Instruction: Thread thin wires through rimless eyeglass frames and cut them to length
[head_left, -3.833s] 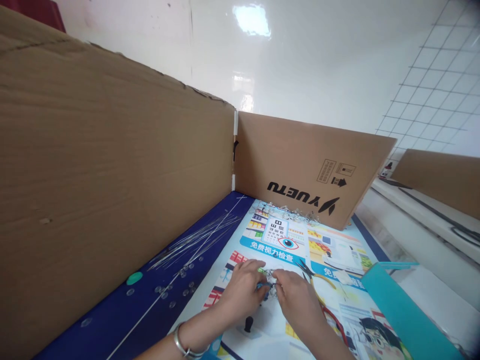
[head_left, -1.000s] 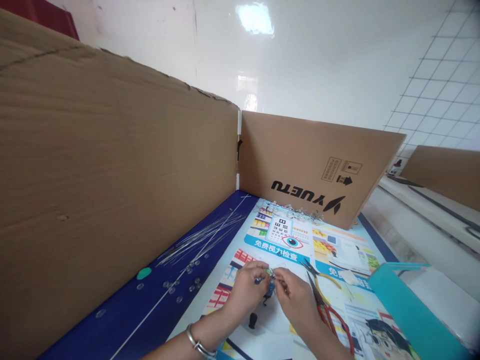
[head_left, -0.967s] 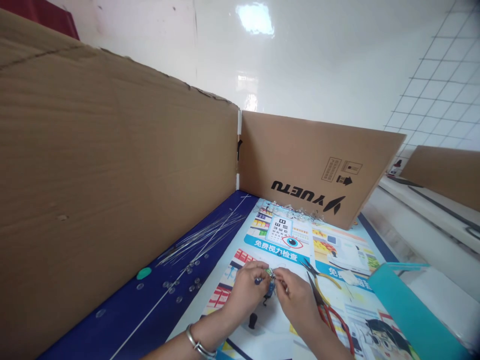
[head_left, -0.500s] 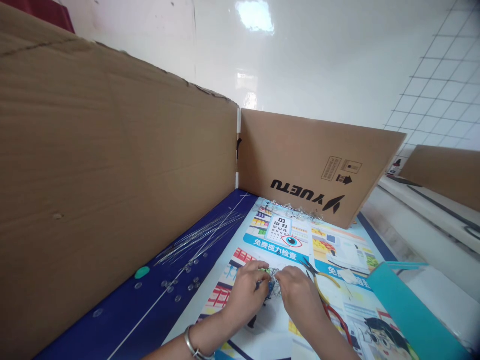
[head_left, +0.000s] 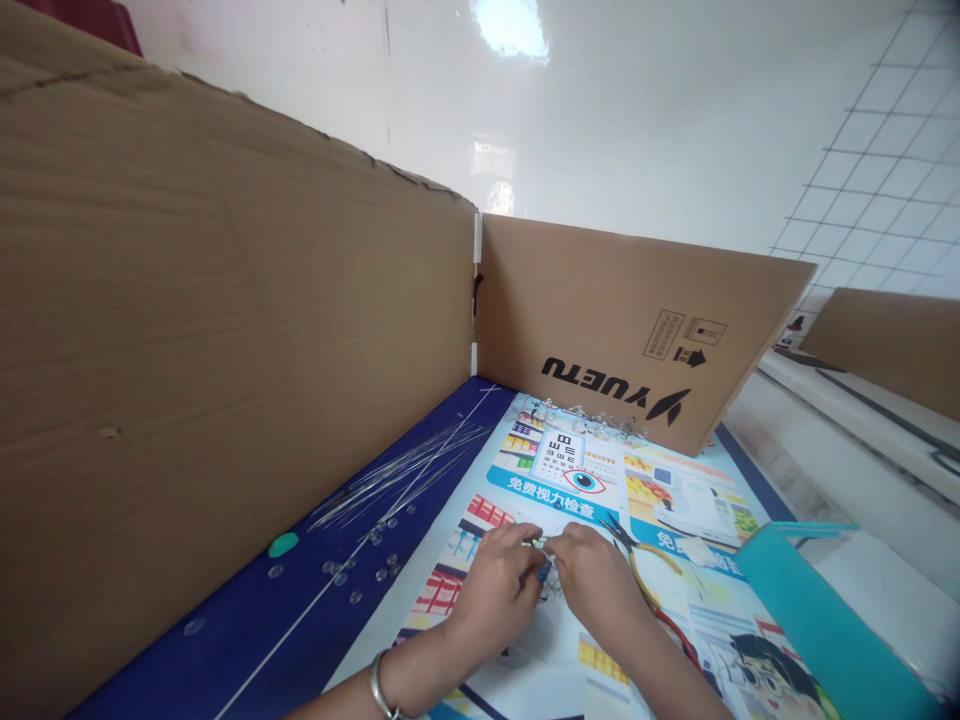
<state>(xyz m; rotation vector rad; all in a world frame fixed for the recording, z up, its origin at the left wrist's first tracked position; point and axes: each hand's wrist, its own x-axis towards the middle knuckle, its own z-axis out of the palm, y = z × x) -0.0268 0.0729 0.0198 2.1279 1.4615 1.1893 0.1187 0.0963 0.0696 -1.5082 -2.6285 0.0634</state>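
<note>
My left hand [head_left: 501, 582], a metal bangle on its wrist, has its fingers curled in a pinch. My right hand [head_left: 596, 575] is pinched too, with its fingertips meeting the left ones. Between them sits a small, shiny, clear-and-greenish beaded piece [head_left: 541, 544], mostly covered by the fingers. More of its glassy bits hang just below, too small to make out. To the right of my right hand lie pliers [head_left: 636, 560] with dark jaws and yellow and red handles, the handles partly hidden behind my right forearm.
Thin clear rods or wires [head_left: 405, 470] lie on the blue cloth at left, near several round clear beads [head_left: 382, 574] and a green disc [head_left: 283, 545]. Cardboard walls [head_left: 300, 300] stand left and behind. Clear pieces [head_left: 585, 420] line the back wall. A teal folder [head_left: 817, 610] lies right.
My right hand has shifted slightly left and up, closing the gap to the left fingertips. Less of the beaded piece shows between them.
</note>
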